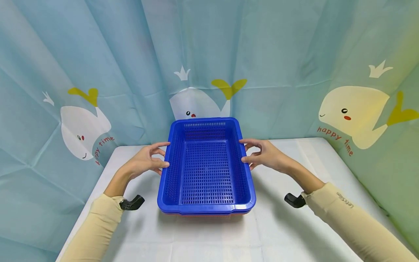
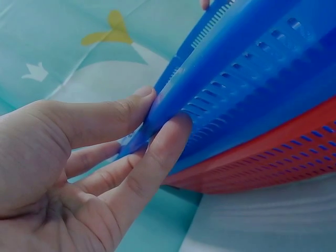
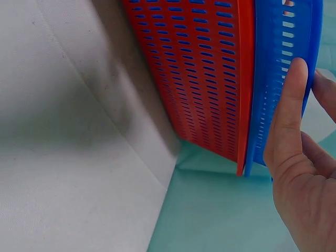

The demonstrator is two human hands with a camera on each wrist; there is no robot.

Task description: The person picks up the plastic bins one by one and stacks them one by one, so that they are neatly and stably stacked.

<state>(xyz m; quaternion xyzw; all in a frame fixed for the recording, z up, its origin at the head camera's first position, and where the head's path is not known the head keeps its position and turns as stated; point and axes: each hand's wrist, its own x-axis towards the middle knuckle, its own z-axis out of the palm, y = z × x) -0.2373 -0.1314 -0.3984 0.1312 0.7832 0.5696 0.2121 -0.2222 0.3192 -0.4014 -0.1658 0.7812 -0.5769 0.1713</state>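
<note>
A blue perforated plastic basket [image 1: 207, 167] sits in the middle of the table, nested over a red basket [image 3: 194, 79]. Between them, a second blue rim [image 3: 252, 105] shows in the right wrist view. My left hand [image 1: 148, 160] pinches the blue basket's left rim, thumb on top and fingers beneath, as the left wrist view shows. On the opposite side my right hand [image 1: 266, 155] pinches the right rim in the same way. The top basket holds nothing. In the head view, only a thin strip of the red basket shows under the front rim.
The stack stands on a table with a pale cloth [image 1: 209, 240]. Behind it hangs a light-blue curtain [image 1: 278, 54] printed with whales, close to the table's back edge. Black wrist mounts [image 1: 132, 203] jut out from both sleeves.
</note>
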